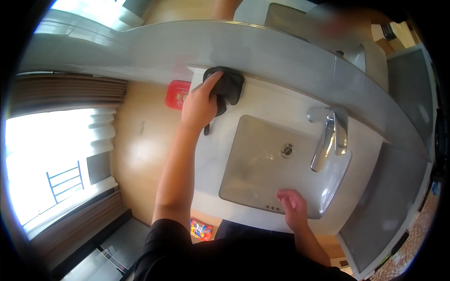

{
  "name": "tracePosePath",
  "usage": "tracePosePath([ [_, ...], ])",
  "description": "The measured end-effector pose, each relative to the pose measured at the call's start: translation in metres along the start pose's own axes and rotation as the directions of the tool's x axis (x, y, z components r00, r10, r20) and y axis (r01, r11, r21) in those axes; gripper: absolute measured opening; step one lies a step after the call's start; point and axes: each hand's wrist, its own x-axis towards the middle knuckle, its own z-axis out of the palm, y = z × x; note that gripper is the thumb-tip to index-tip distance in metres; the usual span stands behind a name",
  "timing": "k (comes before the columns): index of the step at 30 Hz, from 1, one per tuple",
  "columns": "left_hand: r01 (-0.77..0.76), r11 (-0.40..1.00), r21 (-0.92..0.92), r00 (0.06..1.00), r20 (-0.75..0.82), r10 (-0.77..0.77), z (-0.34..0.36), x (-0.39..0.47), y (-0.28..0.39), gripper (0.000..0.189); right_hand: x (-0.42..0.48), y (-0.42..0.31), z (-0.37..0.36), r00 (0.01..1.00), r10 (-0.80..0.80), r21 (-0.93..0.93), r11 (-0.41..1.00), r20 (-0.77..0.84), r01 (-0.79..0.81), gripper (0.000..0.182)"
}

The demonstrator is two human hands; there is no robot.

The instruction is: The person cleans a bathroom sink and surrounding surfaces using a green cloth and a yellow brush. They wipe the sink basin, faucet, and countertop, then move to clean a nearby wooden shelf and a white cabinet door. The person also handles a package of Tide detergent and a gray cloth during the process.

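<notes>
My left hand reaches to the back left corner of the white countertop and grips a dark cloth, which lies bunched against the backsplash. A small black object pokes out beside my wrist; the rest of it is hidden. Over the near edge of the washbasin is my right hand, fingers loosely curled, nothing visible in it. The chrome faucet stands at the basin's right, its spout over the bowl. Near the middle of the basin sits a metal drain.
A red plastic container or lid shows left of the counter, below its corner. Behind the counter rises a wall with a mirror. A colourful packet lies below the counter's near left edge. Grey panelling bounds the right side.
</notes>
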Motion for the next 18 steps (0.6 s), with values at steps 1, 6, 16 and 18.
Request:
tracePosePath([
  [1, -0.08, 0.991, -0.11, 0.995, -0.073, 0.072, 0.001, -0.003, -0.013, 0.06, 0.0, 0.0, 0.001, 1.0, -0.003, -0.003, 1.0, 0.011, 0.003, 0.018],
  [6, -0.031, 0.734, -0.679, 0.978, -0.171, -0.117, -0.004, -0.031, -0.022, 0.046, 0.002, -0.002, 0.005, 1.0, 0.003, 0.001, 1.0, 0.028, -0.003, 0.023],
  [16, 0.004, 0.999, -0.048, 0.649, -0.76, -0.039, 0.057, 0.029, -0.019, 0.03, 0.003, 0.005, 0.004, 0.999, 0.002, -0.002, 1.0, 0.041, -0.002, 0.022],
  [18, 0.045, 0.998, -0.04, 0.652, -0.756, -0.06, 0.091, 0.023, -0.009, 0.028, 0.002, 0.008, 0.008, 0.999, 0.013, 0.013, 1.0, 0.05, -0.013, 0.022],
])
